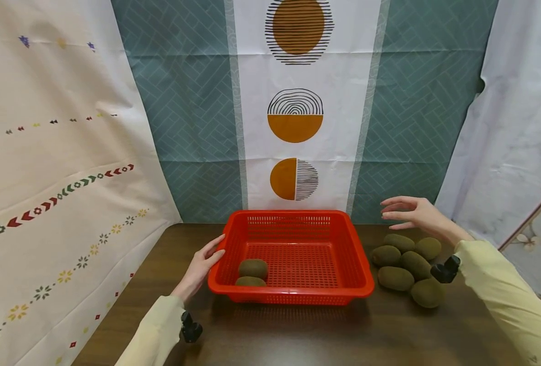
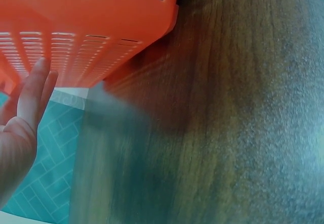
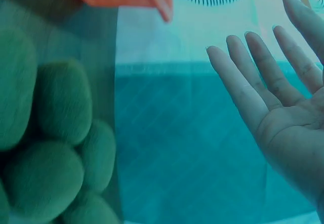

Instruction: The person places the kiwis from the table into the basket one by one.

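A person's two arms in pale yellow sleeves reach over a dark brown wooden surface (image 1: 297, 330); the body is out of frame and both arms are cut off at the lower edge. At far left a cream cloth with small coloured arrow and flower motifs (image 1: 60, 193) hangs as a side wall. The left hand (image 1: 201, 264) rests with straight, relaxed fingers against the left outer wall of a red perforated plastic basket (image 1: 293, 292), near its front corner; it does not curl around the rim. In the left wrist view only the fingertips and part of the palm show at the frame edge, laid against the basket's slotted side, and the picture is blurred. Inside the basket, in the front left corner, lie two brown fuzzy oval kiwifruits (image 1: 253, 268), close to the left hand with the wall between them; the nearer one is partly hidden behind the front rim. Behind the basket hangs a teal and white backdrop with orange circle designs (image 1: 295, 117). To the right of the basket, a cluster of six loose brown kiwifruits (image 1: 407, 267) sits on the surface; a black wrist-mounted device covers part of one. The right hand (image 1: 412, 212) hovers above and behind this cluster, open, fingers spread and lightly bent, holding nothing and touching no fruit. The right wrist view has a green cast and soft focus, so the fruit there appear greenish and indistinct.
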A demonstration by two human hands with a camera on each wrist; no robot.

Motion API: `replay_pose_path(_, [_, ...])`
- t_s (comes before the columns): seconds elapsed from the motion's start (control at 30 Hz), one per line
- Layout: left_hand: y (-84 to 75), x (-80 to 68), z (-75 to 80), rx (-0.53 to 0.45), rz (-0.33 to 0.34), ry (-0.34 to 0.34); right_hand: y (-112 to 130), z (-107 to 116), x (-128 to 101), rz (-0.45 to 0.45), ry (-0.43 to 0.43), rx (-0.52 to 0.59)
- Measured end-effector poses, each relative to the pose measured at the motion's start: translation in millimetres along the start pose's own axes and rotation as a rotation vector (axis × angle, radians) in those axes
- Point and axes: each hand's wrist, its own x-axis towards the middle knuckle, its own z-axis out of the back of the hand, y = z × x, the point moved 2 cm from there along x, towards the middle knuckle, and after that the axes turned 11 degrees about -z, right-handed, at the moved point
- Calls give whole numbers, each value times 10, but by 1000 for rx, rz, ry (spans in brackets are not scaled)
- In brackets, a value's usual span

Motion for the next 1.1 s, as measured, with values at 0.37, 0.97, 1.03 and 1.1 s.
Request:
replay_pose_path(0.37, [-112, -20, -55, 21, 18, -10, -403, 313, -301, -31, -56, -25])
replay_pose_path(0.97, [-92, -25, -55, 13, 20, -6, -1212, 693, -671, -172, -418, -371])
replay_pose_path(1.03, [-92, -28, -54, 11, 23, -4, -1265, 694, -664, -225, -411, -406])
replay_pose_path(1.1, [-90, -31, -53, 7, 25, -4, -1305, 694, -642, -265, -402, -416])
